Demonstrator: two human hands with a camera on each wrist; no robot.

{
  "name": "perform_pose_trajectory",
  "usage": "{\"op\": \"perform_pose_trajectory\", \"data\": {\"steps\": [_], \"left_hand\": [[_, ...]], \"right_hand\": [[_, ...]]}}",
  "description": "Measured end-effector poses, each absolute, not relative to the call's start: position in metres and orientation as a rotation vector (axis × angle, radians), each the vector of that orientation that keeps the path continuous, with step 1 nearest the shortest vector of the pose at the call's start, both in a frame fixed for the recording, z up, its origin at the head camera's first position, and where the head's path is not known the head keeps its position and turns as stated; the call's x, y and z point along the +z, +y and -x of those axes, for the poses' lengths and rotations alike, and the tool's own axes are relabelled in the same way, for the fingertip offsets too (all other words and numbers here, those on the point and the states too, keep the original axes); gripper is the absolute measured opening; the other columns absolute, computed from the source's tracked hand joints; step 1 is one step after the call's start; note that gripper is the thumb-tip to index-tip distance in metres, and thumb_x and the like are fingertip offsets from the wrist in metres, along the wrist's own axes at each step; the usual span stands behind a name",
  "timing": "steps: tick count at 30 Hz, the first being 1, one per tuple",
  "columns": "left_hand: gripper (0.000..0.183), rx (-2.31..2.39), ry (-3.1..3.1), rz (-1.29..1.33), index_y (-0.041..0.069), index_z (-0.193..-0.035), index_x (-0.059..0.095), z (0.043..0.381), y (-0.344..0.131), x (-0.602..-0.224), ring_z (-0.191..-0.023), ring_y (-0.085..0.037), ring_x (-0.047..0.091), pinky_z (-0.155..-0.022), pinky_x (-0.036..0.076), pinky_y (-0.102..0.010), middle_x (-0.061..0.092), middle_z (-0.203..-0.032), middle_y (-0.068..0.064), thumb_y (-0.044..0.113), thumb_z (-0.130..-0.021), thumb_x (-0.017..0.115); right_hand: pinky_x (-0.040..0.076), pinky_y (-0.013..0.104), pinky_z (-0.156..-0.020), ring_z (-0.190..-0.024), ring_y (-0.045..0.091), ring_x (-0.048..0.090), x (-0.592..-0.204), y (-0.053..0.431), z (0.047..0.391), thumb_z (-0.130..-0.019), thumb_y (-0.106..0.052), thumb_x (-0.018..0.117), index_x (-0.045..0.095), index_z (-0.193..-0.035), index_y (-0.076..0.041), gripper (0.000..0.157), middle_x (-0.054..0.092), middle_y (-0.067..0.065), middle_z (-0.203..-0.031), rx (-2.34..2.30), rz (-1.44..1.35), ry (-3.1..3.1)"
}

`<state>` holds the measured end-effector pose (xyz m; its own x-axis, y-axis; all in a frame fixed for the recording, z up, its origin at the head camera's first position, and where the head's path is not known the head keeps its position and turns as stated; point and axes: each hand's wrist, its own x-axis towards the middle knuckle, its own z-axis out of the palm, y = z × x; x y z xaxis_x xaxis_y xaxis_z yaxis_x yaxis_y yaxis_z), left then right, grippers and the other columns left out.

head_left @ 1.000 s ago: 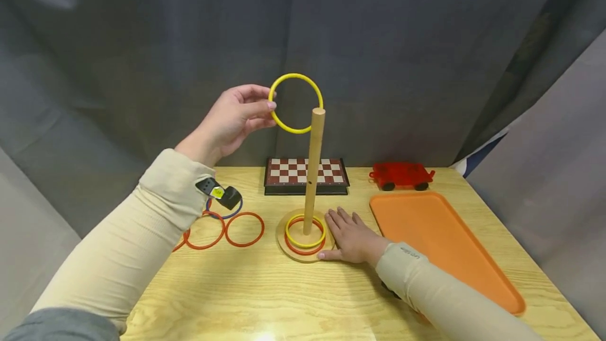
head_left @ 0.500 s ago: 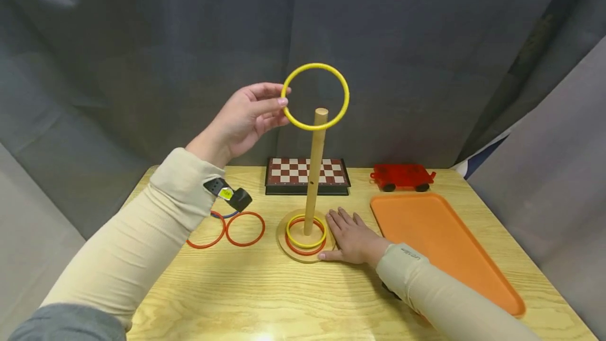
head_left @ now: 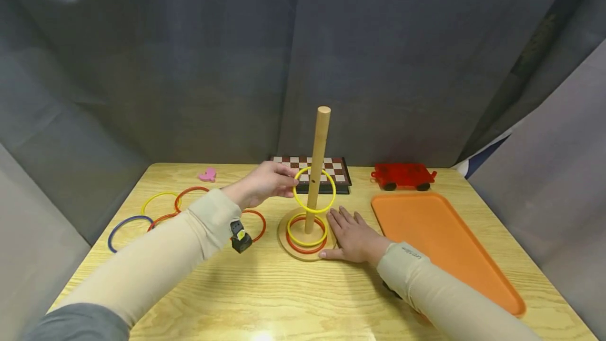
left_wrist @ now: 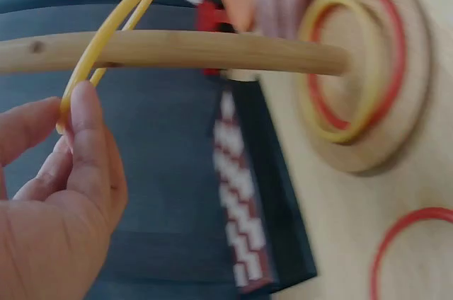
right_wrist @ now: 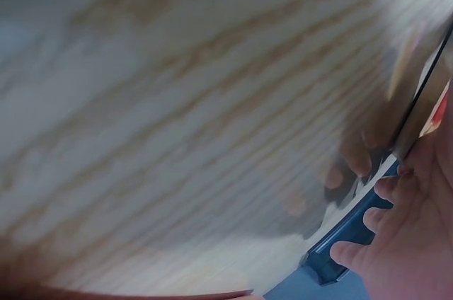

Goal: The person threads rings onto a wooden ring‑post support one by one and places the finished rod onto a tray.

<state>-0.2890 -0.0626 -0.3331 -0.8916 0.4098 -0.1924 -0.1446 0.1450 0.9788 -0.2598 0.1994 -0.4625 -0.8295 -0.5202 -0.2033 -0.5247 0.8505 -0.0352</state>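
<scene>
In the head view my left hand [head_left: 265,183] pinches the left side of a yellow ring [head_left: 314,211] partway down an upright wooden post [head_left: 320,141]. The left wrist view shows this yellow ring [left_wrist: 95,45] tilted and encircling the post [left_wrist: 212,51], between thumb and fingers. At the foot of the post, a second yellow ring and a red ring [head_left: 294,249] lie around it on the round wooden base [head_left: 282,238]. My right hand [head_left: 352,238] rests with straight fingers at the right edge of that base; its fingers [right_wrist: 379,218] also show in the right wrist view.
Several red, blue and yellow rings lie at left, among them a blue ring [head_left: 113,231], partly behind the left arm. A chessboard box [head_left: 338,168] stands behind the post. An orange tray [head_left: 435,225], a red toy wagon [head_left: 403,175] and a small pink piece [head_left: 208,174] are also on the table.
My left hand has carried the yellow ring right to above the post's top, then down, so that it now encircles the shaft. The right hand has stayed at the base.
</scene>
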Motion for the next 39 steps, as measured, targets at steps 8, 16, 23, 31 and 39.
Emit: {"op": "perform_pose_trajectory", "data": {"steps": [8, 16, 23, 31, 39], "left_hand": [[0.026, 1.692, 2.053, -0.224, -0.014, -0.127, 0.060, 0.293, -0.061, -0.368, -0.076, -0.014, 0.063, -0.081, 0.061, -0.030, 0.061, -0.106, -0.016, -0.005, -0.103, 0.058], [0.028, 1.555, 2.150, -0.176, -0.015, -0.128, 0.059, 0.290, -0.060, -0.391, -0.070, -0.013, 0.062, -0.077, 0.061, -0.028, 0.064, -0.111, -0.025, -0.004, -0.102, 0.059], [0.025, 1.430, 2.298, -0.140, -0.014, -0.124, 0.062, 0.288, -0.055, -0.411, -0.066, -0.012, 0.060, -0.068, 0.060, -0.024, 0.065, -0.095, -0.014, -0.005, -0.100, 0.060], [0.026, 1.384, 2.413, -0.181, -0.014, -0.124, 0.061, 0.285, -0.078, -0.412, -0.084, -0.028, 0.068, -0.078, 0.061, -0.036, 0.067, -0.108, -0.025, -0.002, -0.101, 0.053], [0.038, 1.595, 2.391, -0.161, -0.017, -0.137, 0.049, 0.296, -0.167, -0.391, -0.111, -0.036, 0.062, -0.098, 0.056, -0.044, 0.058, -0.127, -0.029, 0.005, -0.107, 0.048]], "right_hand": [[0.020, 0.065, -0.120, -0.154, 0.044, 0.015, -0.462, 0.199, 0.259, -0.093, -0.080, 0.048, 0.024, -0.161, 0.004, 0.110, 0.022, 0.023, -0.167, 0.044, 0.798, 2.816], [0.020, 0.065, -0.120, -0.154, 0.044, 0.015, -0.461, 0.199, 0.259, -0.093, -0.080, 0.047, 0.023, -0.162, 0.003, 0.111, 0.023, 0.023, -0.167, 0.048, 0.811, 2.825], [0.020, 0.065, -0.120, -0.154, 0.044, 0.015, -0.462, 0.201, 0.261, -0.092, -0.081, 0.047, 0.022, -0.162, 0.004, 0.112, 0.023, 0.023, -0.166, 0.037, 0.808, 2.821], [0.021, 0.065, -0.120, -0.153, 0.044, 0.016, -0.461, 0.196, 0.258, -0.094, -0.077, 0.050, 0.022, -0.161, 0.004, 0.108, 0.023, 0.023, -0.166, 0.019, 0.837, 2.816], [0.020, 0.066, -0.120, -0.154, 0.044, 0.016, -0.458, 0.196, 0.258, -0.093, -0.078, 0.050, 0.022, -0.162, 0.003, 0.110, 0.023, 0.022, -0.167, 0.009, 0.836, 2.813]]}}
